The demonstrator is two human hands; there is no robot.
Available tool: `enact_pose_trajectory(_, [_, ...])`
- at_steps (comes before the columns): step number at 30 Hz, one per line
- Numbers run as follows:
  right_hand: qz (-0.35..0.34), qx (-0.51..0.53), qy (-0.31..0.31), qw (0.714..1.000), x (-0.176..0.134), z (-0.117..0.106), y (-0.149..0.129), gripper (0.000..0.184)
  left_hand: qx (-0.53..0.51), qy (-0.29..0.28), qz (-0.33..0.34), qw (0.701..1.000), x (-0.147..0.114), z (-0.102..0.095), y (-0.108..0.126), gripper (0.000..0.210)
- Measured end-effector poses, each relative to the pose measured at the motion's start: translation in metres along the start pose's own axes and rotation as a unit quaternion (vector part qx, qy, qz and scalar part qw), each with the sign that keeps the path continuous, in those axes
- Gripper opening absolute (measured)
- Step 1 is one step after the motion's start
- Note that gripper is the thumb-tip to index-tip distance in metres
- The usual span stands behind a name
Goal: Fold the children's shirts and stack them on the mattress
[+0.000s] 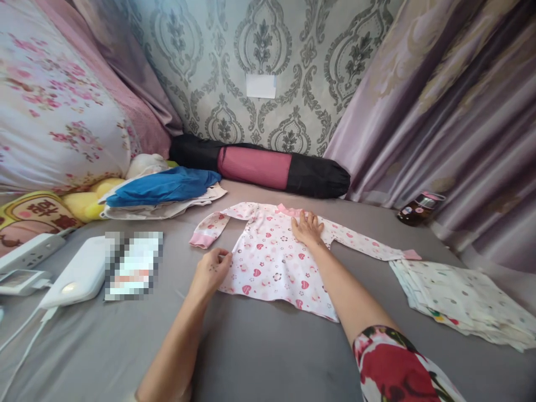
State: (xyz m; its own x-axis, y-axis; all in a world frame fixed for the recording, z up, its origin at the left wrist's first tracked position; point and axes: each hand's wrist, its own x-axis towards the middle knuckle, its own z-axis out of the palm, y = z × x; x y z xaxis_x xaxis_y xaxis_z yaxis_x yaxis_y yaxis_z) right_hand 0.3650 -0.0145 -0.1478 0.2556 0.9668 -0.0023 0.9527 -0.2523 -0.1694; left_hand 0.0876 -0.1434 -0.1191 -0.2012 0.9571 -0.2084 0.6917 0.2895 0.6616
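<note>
A small long-sleeved child's shirt (276,262), white with pink hearts and pink cuffs, lies spread on the grey bed sheet, its pink collar towards the wall. At the shirt's left side edge, my left hand (214,268) has its fingers curled together and pinches the fabric; the fingertips are partly hidden. My right hand (307,228) rests flat on the chest just below the collar, fingers spread. One sleeve bends out to the left. The other stretches right, its cuff reaching a folded pale patterned cloth (464,301).
Folded clothes with a blue piece (163,187) lie back left near yellow plush toys (90,198). A white power bank (77,273), a power strip (31,251) and a blurred phone (134,265) sit left. A black-and-pink rolled bag (259,167) lines the wall; a dark bottle (421,208) lies right.
</note>
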Motion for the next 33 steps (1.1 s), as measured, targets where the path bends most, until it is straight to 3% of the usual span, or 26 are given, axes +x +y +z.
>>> enact_pose_trajectory(5, [-0.006, -0.012, -0.019, 1.0, -0.006, -0.004, -0.012, 0.066, -0.026, -0.003, 0.002, 1.0, -0.003, 0.001, 0.001, 0.028])
enact_pose_trajectory(8, [-0.118, -0.013, 0.003, 0.993, -0.021, 0.002, -0.034, 0.062, -0.016, 0.007, 0.002, 1.0, -0.003, 0.003, -0.001, 0.029])
enact_pose_trajectory(12, [-0.206, 0.016, -0.07, 0.976, -0.032, 0.014, -0.067, 0.064, -0.004, 0.005, 0.005, 1.0, -0.002, 0.005, -0.003, 0.032])
enact_pose_trajectory(17, [-0.192, 0.012, -0.075, 0.978, -0.013, 0.017, -0.087, 0.065, 0.016, 0.006, 0.01, 1.0, -0.004, 0.004, -0.004, 0.028])
enact_pose_trajectory(23, [-0.161, 0.007, -0.026, 0.987, 0.005, 0.019, -0.095, 0.061, 0.028, 0.025, 0.01, 0.999, -0.002, -0.001, -0.009, 0.028])
enact_pose_trajectory(29, [-0.181, 0.004, -0.033, 0.983, -0.002, 0.021, -0.091, 0.061, 0.057, 0.019, 0.004, 0.998, -0.002, -0.004, -0.008, 0.027])
enact_pose_trajectory(33, [-0.205, 0.008, -0.054, 0.977, -0.026, 0.021, -0.093, 0.065, 0.075, 0.021, 0.0, 0.997, -0.005, -0.006, -0.007, 0.027])
